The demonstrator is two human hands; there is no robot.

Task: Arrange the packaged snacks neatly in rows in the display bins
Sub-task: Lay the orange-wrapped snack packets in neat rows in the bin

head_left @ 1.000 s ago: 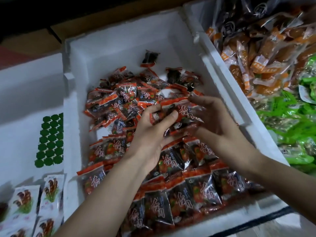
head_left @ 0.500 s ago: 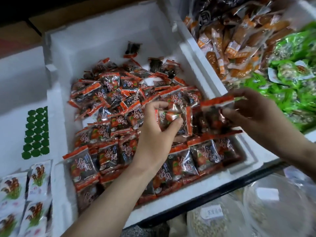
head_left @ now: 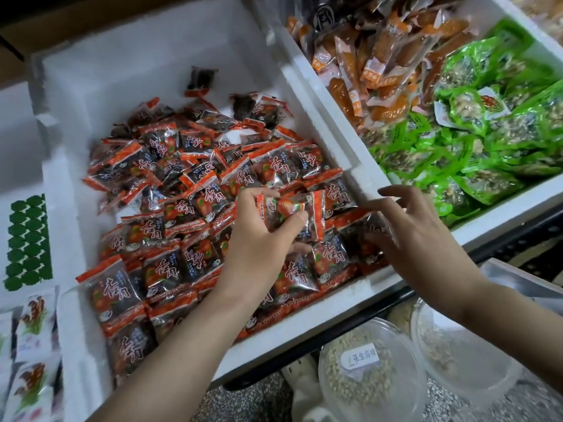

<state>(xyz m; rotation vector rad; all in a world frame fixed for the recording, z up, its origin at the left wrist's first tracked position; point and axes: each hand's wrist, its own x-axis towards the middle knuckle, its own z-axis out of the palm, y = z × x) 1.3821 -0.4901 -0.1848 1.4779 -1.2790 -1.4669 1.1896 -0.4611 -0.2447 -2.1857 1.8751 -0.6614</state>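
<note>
A white foam bin holds many small red-and-black snack packets; those near the front lie in overlapping rows, those farther back are a loose heap. My left hand is over the bin's middle and pinches one red-and-black packet between thumb and fingers. My right hand hovers at the bin's front right corner, fingers spread and loosely curled, holding nothing. Its fingertips are just above a packet lying in that corner.
To the right, another foam bin holds orange packets and green packets. On the left a bin holds white packets and a green dotted sheet. Clear lidded tubs stand below the shelf edge.
My right hand let go of the packet it held and now hovers empty over the front right corner. My left hand still pinches its packet. The view shifted right and down.
</note>
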